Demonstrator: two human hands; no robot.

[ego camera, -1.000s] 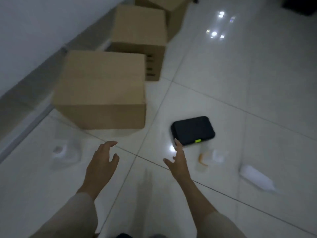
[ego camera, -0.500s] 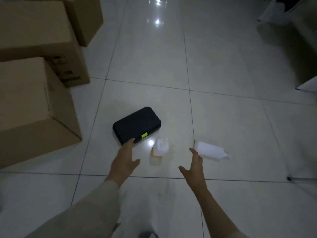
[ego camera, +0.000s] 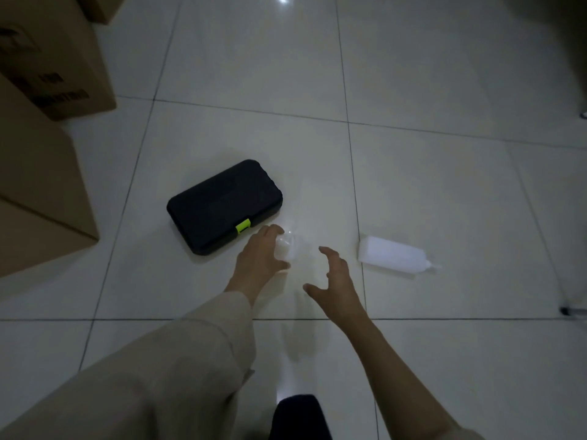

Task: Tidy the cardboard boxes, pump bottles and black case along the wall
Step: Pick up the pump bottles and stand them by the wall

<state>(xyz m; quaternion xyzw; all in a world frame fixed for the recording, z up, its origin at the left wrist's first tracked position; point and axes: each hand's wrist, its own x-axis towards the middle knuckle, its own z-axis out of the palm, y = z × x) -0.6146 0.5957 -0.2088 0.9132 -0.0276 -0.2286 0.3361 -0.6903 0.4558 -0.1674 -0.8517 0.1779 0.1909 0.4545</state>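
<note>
On the white tile floor [ego camera: 413, 74], left hand [ego camera: 259, 260] curled around a small upright pump bottle [ego camera: 290, 247], right hand [ego camera: 336, 281] spread wide, second bottle [ego camera: 390, 256] lying flat, nozzle toward four o'clock, black case [ego camera: 224, 204] long axis two-to-eight, cardboard boxes [ego camera: 38, 147] at nine o'clock.

Beige long sleeves [ego camera: 178, 369], bare hands.

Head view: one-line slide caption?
Left hand touches a small clear bottle beside the black case; right hand open, empty.
</note>
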